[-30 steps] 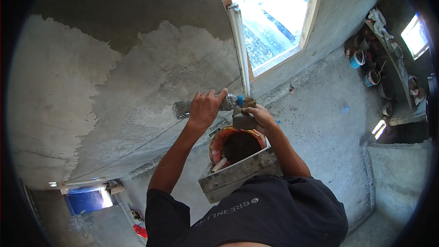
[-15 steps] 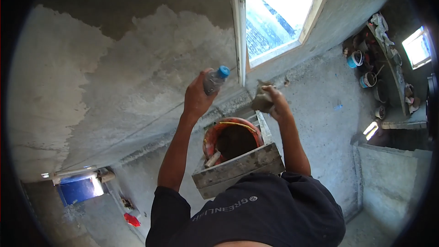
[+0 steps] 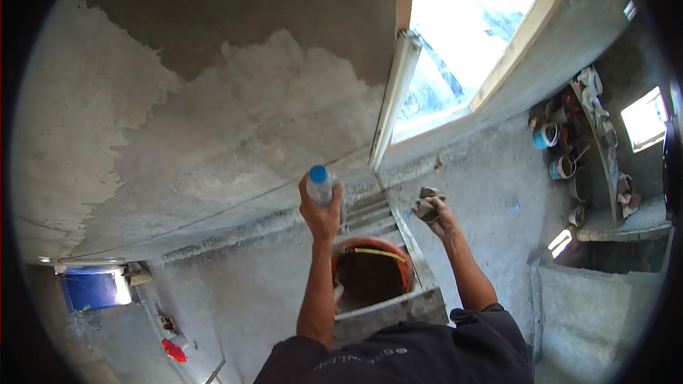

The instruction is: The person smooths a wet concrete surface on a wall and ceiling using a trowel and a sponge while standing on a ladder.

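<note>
My left hand (image 3: 320, 215) is wrapped round a clear plastic bottle (image 3: 321, 190) with a blue cap, its cap end toward the wall. Out to the right, my right hand (image 3: 444, 220) is closed on a grey-brown, crumpled sponge-like piece (image 3: 428, 206); its exact kind is unclear. Below and between the hands stands an orange-red bucket (image 3: 400, 254) with a dark inside and a yellow strip along its far rim. It sits within a wooden stand (image 3: 413, 240), partly covered by my left forearm.
Ahead rises a plastered wall (image 3: 249, 99) with a darker patch on top. An open window (image 3: 462, 110) is at the upper right. Several buckets (image 3: 562, 168) stand beside a plank shelf at far right. A red object (image 3: 173, 350) and a blue panel (image 3: 89, 290) are at lower left.
The view has shifted. My left hand and the bottle are lower in view, the bottle turned with its cap pointing away. My right hand is also lower, still holding the grey-brown piece.
</note>
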`<action>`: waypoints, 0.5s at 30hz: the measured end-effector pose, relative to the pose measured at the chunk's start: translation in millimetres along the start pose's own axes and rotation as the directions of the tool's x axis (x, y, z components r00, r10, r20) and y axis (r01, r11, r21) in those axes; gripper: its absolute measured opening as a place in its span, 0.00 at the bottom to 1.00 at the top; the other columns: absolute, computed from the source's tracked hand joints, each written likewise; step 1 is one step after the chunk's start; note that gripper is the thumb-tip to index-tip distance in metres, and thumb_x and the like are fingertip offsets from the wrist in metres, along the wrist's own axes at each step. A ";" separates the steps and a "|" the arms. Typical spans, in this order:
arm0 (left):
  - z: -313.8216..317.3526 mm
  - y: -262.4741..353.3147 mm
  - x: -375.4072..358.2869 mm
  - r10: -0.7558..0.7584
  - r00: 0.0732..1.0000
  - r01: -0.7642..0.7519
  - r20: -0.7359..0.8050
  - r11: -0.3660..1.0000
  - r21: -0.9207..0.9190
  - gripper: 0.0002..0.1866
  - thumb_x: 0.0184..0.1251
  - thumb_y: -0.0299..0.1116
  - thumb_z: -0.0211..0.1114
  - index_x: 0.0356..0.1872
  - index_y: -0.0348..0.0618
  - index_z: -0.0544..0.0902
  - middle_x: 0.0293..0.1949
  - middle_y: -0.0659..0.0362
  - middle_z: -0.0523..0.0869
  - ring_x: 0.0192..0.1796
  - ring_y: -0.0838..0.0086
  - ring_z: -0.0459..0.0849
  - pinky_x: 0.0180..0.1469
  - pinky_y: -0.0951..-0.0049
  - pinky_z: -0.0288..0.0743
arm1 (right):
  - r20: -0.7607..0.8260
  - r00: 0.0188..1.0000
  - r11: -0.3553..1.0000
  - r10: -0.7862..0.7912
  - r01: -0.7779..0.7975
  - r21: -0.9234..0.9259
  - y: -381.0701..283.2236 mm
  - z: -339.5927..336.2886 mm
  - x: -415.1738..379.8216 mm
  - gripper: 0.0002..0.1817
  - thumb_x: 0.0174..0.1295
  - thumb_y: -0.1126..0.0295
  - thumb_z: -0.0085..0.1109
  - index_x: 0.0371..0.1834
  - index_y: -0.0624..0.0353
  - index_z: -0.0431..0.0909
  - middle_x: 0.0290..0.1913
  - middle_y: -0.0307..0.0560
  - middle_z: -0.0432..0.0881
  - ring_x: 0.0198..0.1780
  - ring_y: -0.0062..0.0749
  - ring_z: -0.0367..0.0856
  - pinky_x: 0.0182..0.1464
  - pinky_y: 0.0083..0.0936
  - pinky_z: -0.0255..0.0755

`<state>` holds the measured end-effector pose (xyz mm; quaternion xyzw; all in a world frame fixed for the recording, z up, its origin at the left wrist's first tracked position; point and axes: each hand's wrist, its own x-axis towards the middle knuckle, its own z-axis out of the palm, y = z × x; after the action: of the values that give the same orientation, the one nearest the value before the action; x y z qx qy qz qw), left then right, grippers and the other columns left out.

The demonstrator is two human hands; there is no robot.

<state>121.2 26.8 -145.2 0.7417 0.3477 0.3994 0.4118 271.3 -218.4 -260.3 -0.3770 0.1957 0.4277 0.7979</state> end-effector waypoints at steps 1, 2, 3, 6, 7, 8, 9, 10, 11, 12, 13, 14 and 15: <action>3.1 -1.1 -1.7 0.012 1.000 -0.012 -0.011 1.000 -0.014 0.29 0.55 0.34 0.76 0.56 0.40 0.74 0.44 0.50 0.84 0.45 0.60 0.85 0.51 0.63 0.77 | 0.009 1.000 1.000 -0.028 0.028 -0.006 -2.9 38.3 -8.1 0.21 0.60 0.77 0.55 0.57 0.60 0.65 0.46 0.47 0.76 0.39 0.34 0.81 0.56 0.45 0.80; 5.9 -1.5 -3.5 -0.006 0.999 0.006 -0.033 1.000 -0.007 0.29 0.54 0.34 0.77 0.56 0.39 0.74 0.44 0.50 0.84 0.45 0.60 0.85 0.51 0.63 0.77 | 0.020 0.999 0.999 -0.041 0.041 -0.013 -4.2 48.3 9.8 0.21 0.60 0.77 0.55 0.57 0.60 0.65 0.46 0.47 0.76 0.39 0.34 0.81 0.56 0.45 0.80; 8.2 -2.4 -4.1 -0.023 0.998 0.023 -0.050 1.000 0.001 0.29 0.54 0.34 0.77 0.55 0.39 0.74 0.44 0.50 0.84 0.45 0.60 0.84 0.51 0.63 0.76 | 0.073 0.996 0.998 -0.054 0.052 0.033 -5.9 56.4 33.0 0.21 0.61 0.78 0.54 0.58 0.60 0.63 0.46 0.49 0.75 0.42 0.36 0.81 0.59 0.49 0.77; 13.9 0.3 -6.0 -0.126 0.990 0.120 -0.062 0.988 -0.096 0.29 0.53 0.34 0.78 0.55 0.38 0.74 0.45 0.49 0.83 0.46 0.58 0.84 0.51 0.62 0.76 | 0.200 0.952 0.971 -0.232 0.214 0.111 -32.5 118.7 69.9 0.19 0.64 0.78 0.51 0.58 0.63 0.61 0.45 0.50 0.73 0.46 0.41 0.80 0.64 0.54 0.73; 16.3 -0.1 -7.4 -0.120 0.991 0.113 -0.063 0.988 -0.105 0.29 0.53 0.34 0.78 0.55 0.38 0.74 0.45 0.49 0.83 0.46 0.58 0.84 0.51 0.62 0.76 | 0.227 0.920 0.945 -0.321 0.296 0.138 -44.5 148.9 70.8 0.18 0.65 0.77 0.51 0.58 0.64 0.61 0.45 0.51 0.73 0.46 0.41 0.79 0.65 0.55 0.71; 19.3 -0.9 -8.9 -0.110 0.992 0.106 -0.065 0.992 -0.064 0.29 0.52 0.34 0.78 0.54 0.38 0.74 0.45 0.49 0.83 0.45 0.58 0.84 0.51 0.62 0.76 | 0.319 0.876 0.931 -0.362 0.327 0.160 -57.9 174.6 73.6 0.18 0.66 0.77 0.49 0.58 0.63 0.61 0.48 0.52 0.71 0.47 0.41 0.79 0.65 0.56 0.71; 22.5 -3.0 -10.9 -0.101 0.993 0.099 -0.067 0.995 -0.024 0.29 0.52 0.34 0.78 0.54 0.37 0.74 0.45 0.49 0.83 0.45 0.58 0.84 0.51 0.62 0.76 | 0.407 0.821 0.917 -0.400 0.356 0.182 -72.1 200.0 74.4 0.17 0.67 0.78 0.48 0.57 0.63 0.60 0.50 0.53 0.69 0.48 0.41 0.78 0.66 0.56 0.71; 24.6 -6.9 -13.8 -0.112 0.992 0.109 -0.052 0.992 -0.060 0.29 0.52 0.33 0.78 0.54 0.37 0.75 0.44 0.49 0.83 0.46 0.58 0.84 0.51 0.62 0.76 | 0.401 0.802 0.897 -0.442 0.395 0.199 -85.2 231.3 67.0 0.16 0.67 0.77 0.46 0.57 0.64 0.60 0.51 0.53 0.69 0.48 0.40 0.78 0.67 0.56 0.70; 25.9 -8.2 -14.3 -0.109 0.993 0.105 -0.050 0.992 -0.070 0.29 0.52 0.33 0.78 0.54 0.37 0.75 0.44 0.49 0.83 0.46 0.58 0.84 0.51 0.62 0.76 | 0.392 0.784 0.876 -0.481 0.431 0.215 -96.2 258.3 60.5 0.16 0.67 0.77 0.45 0.57 0.66 0.61 0.51 0.54 0.70 0.49 0.40 0.78 0.68 0.56 0.69; 26.3 -5.8 -16.3 -0.130 0.991 0.127 -0.032 0.989 -0.080 0.29 0.52 0.32 0.78 0.54 0.37 0.75 0.45 0.49 0.83 0.46 0.57 0.84 0.51 0.62 0.76 | 0.439 0.734 0.855 -0.518 0.443 0.268 -106.2 274.5 62.7 0.15 0.67 0.77 0.44 0.56 0.67 0.61 0.50 0.54 0.70 0.49 0.39 0.78 0.67 0.56 0.69; 26.6 -3.2 -17.9 -0.152 0.988 0.150 -0.019 0.985 -0.088 0.28 0.52 0.32 0.78 0.54 0.38 0.75 0.45 0.49 0.83 0.47 0.57 0.84 0.51 0.62 0.76 | 0.485 0.680 0.836 -0.549 0.447 0.319 -114.5 288.3 65.5 0.15 0.67 0.77 0.44 0.56 0.69 0.61 0.50 0.55 0.71 0.49 0.39 0.78 0.67 0.55 0.69; 26.8 -2.2 -18.9 -0.153 0.988 0.150 -0.023 0.984 -0.094 0.28 0.52 0.32 0.78 0.54 0.38 0.75 0.45 0.49 0.83 0.47 0.57 0.84 0.51 0.62 0.76 | 0.525 0.627 0.817 -0.575 0.475 0.327 -120.6 300.7 65.0 0.14 0.66 0.78 0.46 0.53 0.69 0.62 0.47 0.55 0.73 0.46 0.38 0.79 0.66 0.51 0.72; 26.8 -1.1 -20.2 -0.106 0.994 0.104 -0.020 0.992 -0.074 0.29 0.53 0.31 0.77 0.54 0.38 0.74 0.45 0.50 0.82 0.46 0.60 0.83 0.52 0.63 0.76 | 0.528 0.625 0.817 -0.575 0.477 0.324 -123.2 311.2 62.6 0.14 0.66 0.78 0.46 0.53 0.69 0.62 0.47 0.55 0.73 0.46 0.38 0.79 0.66 0.51 0.72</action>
<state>135.6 1.2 -161.6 0.7020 0.3763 0.3985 0.4549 405.3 11.3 -47.7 -0.1983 -0.1562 0.2559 0.9332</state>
